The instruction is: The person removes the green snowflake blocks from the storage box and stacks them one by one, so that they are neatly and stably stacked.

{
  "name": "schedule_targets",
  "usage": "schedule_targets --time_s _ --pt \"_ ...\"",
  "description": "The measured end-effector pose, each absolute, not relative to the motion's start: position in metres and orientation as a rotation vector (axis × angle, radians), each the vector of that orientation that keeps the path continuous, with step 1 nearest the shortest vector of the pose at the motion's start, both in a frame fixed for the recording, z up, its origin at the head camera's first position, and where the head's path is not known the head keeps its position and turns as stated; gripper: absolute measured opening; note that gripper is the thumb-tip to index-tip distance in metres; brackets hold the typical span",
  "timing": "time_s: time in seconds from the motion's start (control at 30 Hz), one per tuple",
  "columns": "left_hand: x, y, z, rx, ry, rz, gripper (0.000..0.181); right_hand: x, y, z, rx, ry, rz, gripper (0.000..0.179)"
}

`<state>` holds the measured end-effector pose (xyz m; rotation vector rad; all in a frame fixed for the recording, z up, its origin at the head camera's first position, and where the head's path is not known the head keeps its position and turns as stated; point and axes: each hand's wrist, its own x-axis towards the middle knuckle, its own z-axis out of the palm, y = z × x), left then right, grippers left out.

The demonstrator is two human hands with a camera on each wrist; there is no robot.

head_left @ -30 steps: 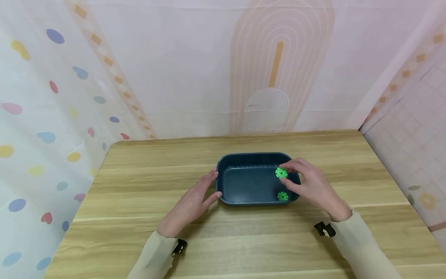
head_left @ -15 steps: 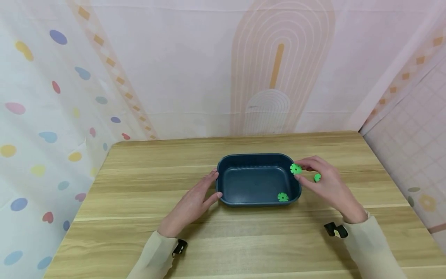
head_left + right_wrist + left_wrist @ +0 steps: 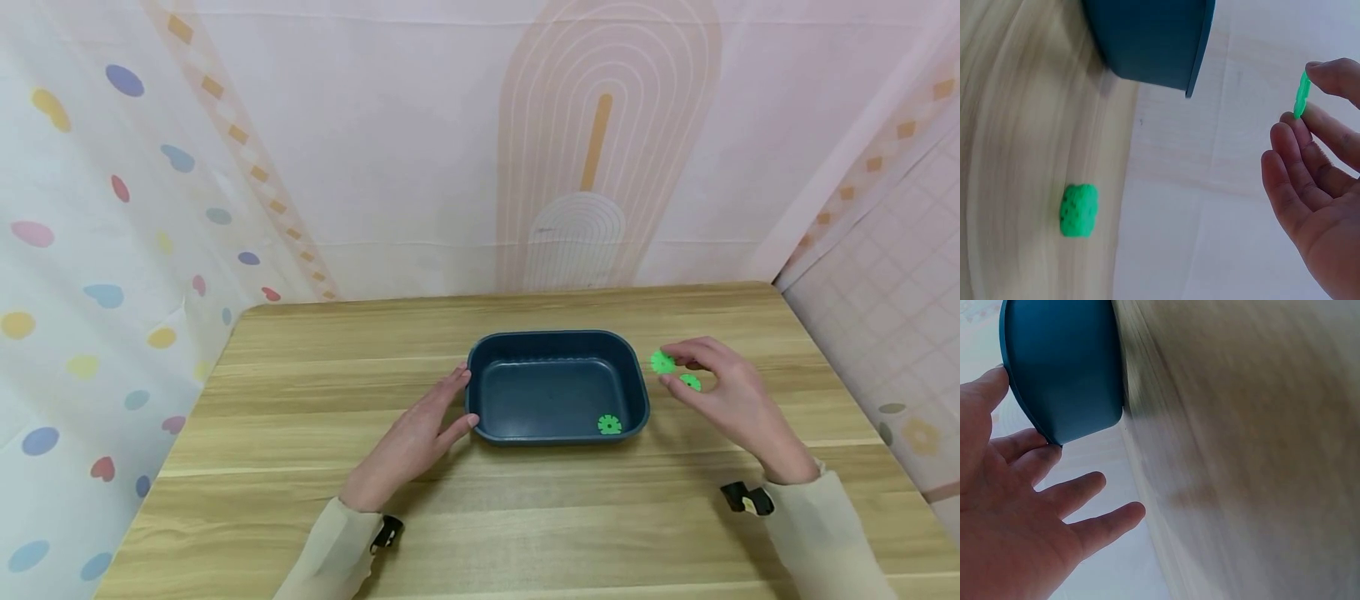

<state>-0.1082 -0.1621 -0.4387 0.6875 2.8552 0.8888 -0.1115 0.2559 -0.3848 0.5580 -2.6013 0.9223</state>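
A dark blue rectangular tray (image 3: 551, 392) stands on the table, one green notched disc (image 3: 609, 425) lying in its near right corner. My left hand (image 3: 408, 437) touches the tray's left rim with its fingertips and thumb, the fingers fairly straight; the left wrist view shows the other fingers spread apart below the tray's rim (image 3: 1054, 442). Right of the tray, my right hand (image 3: 731, 400) pinches another green notched disc (image 3: 663, 362) by its edges between thumb and finger, above the table. Below that hand stands a short stack of green discs (image 3: 1079, 210), partly hidden in the head view.
The wooden table (image 3: 525, 517) runs back to a patterned cloth (image 3: 405, 150). More cloth hangs at the left and right sides. Black wrist straps (image 3: 747, 498) sit at both sleeve cuffs.
My right hand has moved right with the pinched disc, from over the tray to beside it. The stack on the table has come into view. My left hand has stayed at the rim.
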Motion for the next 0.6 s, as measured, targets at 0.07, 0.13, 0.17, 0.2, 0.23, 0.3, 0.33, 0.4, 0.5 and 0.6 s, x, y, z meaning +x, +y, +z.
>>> schedule_targets --time_s 0.07,0.13,0.17,0.2,0.23,0.3,0.33,0.4,0.5,0.6 --pt "-0.108 -0.162 -0.439 0.691 2.855 0.888 0.069 -0.111 0.259 -0.385 0.549 -2.603 0.915 0.032" --pt "-0.108 -0.162 -0.439 0.694 2.853 0.887 0.069 -0.11 0.261 -0.385 0.542 -2.601 0.918 0.032" --pt "-0.108 -0.162 -0.439 0.695 2.852 0.888 0.069 -0.11 0.262 -0.385 0.539 -2.6 0.916 0.033" --pt "-0.108 -0.162 -0.439 0.694 2.851 0.89 0.069 -0.11 0.264 -0.385 0.536 -2.599 0.916 0.033" --pt "-0.108 -0.162 -0.439 0.694 2.852 0.889 0.069 -0.11 0.265 -0.386 0.535 -2.596 0.921 0.034" --pt "-0.108 -0.162 -0.439 0.694 2.853 0.89 0.069 -0.111 0.268 -0.387 0.533 -2.593 0.915 0.036" --pt "-0.108 -0.162 -0.439 0.693 2.852 0.892 0.069 -0.111 0.27 -0.387 0.53 -2.592 0.912 0.037" --pt "-0.108 -0.162 -0.439 0.691 2.851 0.894 0.069 -0.112 0.274 -0.389 0.525 -2.595 0.904 0.037" --pt "-0.107 -0.162 -0.438 0.685 2.85 0.893 0.069 -0.113 0.279 -0.392 0.517 -2.601 0.897 0.036" --pt "-0.107 -0.162 -0.439 0.681 2.851 0.893 0.069 -0.114 0.283 -0.394 0.506 -2.61 0.896 0.035"
